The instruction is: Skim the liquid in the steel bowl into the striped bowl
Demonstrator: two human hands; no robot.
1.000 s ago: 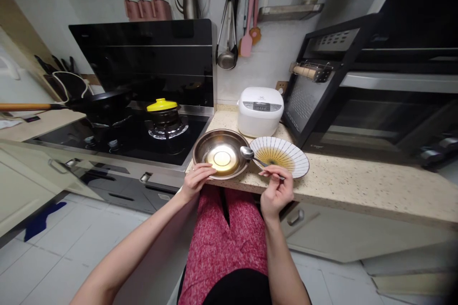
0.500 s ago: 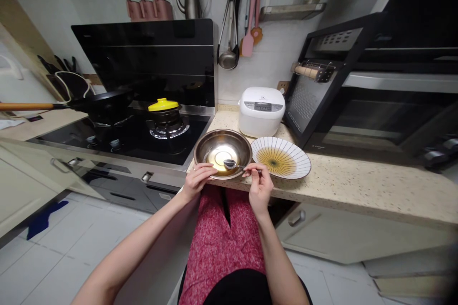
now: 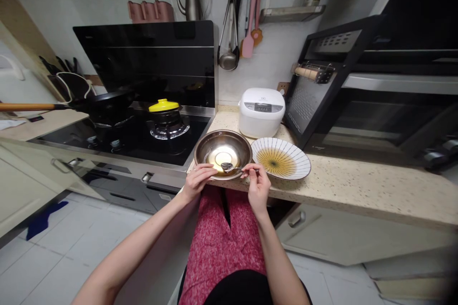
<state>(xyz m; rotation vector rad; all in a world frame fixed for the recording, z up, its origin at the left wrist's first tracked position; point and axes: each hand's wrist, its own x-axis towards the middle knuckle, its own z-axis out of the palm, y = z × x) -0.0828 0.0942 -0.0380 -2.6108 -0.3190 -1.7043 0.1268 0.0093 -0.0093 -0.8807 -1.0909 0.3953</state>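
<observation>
1. the right hand (image 3: 258, 189) is gripping the spoon (image 3: 227, 167) by its handle, thumb and fingers closing in a pinch.
2. the left hand (image 3: 196, 180) is laying its fingers over the near left part of the metal bowl's (image 3: 205, 145) rim; the thumb is hiding, so i cannot tell whether it is pinching from below.
3. the spoon is pointing its head left from the right fingers, over the near half of the metal bowl; its long axis is running roughly side to side, nearly level with both sets of fingertips.
4. the spoon's head is lying between the two hands, appearing slightly nearer the left fingertips, though only the right hand is holding it. whether it is touching the bottom, i cannot tell.
5. the striped plate (image 3: 301, 158) is sitting just right of the metal bowl, nearer the right hand, and is holding a yellowish liquid (image 3: 284, 164).
6. the metal bowl is standing on the counter (image 3: 358, 176) near its front edge; the rice cooker (image 3: 262, 119) is standing behind, the stove (image 3: 143, 147) to the left.
</observation>
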